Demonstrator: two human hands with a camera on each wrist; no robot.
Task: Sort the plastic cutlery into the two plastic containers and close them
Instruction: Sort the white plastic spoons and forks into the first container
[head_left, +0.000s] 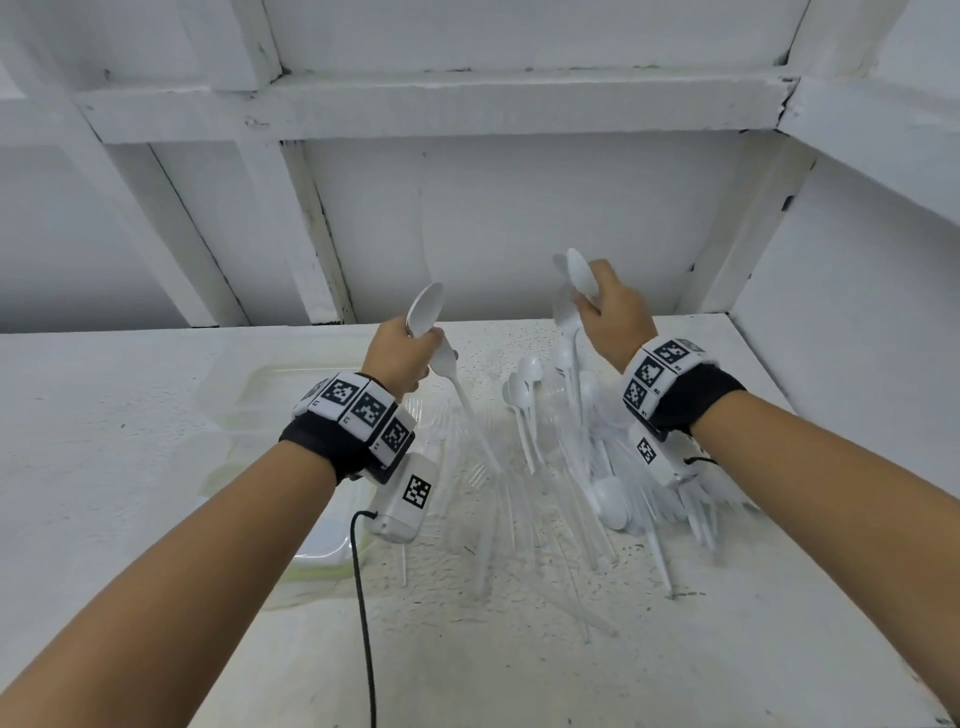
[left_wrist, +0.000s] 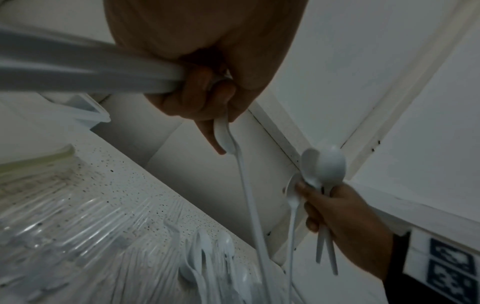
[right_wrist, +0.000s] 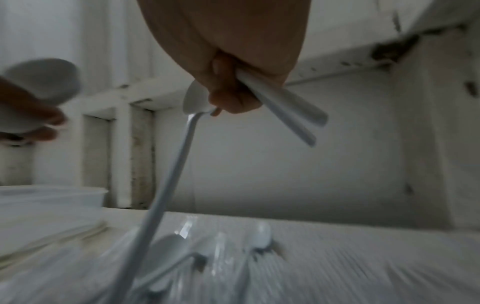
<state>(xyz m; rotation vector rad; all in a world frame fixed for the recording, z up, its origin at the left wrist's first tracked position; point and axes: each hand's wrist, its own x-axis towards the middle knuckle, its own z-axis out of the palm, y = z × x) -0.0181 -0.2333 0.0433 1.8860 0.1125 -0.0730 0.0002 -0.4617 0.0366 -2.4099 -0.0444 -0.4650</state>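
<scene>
Above the white speckled table, the left hand grips white plastic spoons by their necks, and the right hand clasps another bunch of white spoons. Loose white and clear plastic cutlery lies heaped toward the table's far right; clear plastic containers sit along its left side.
</scene>
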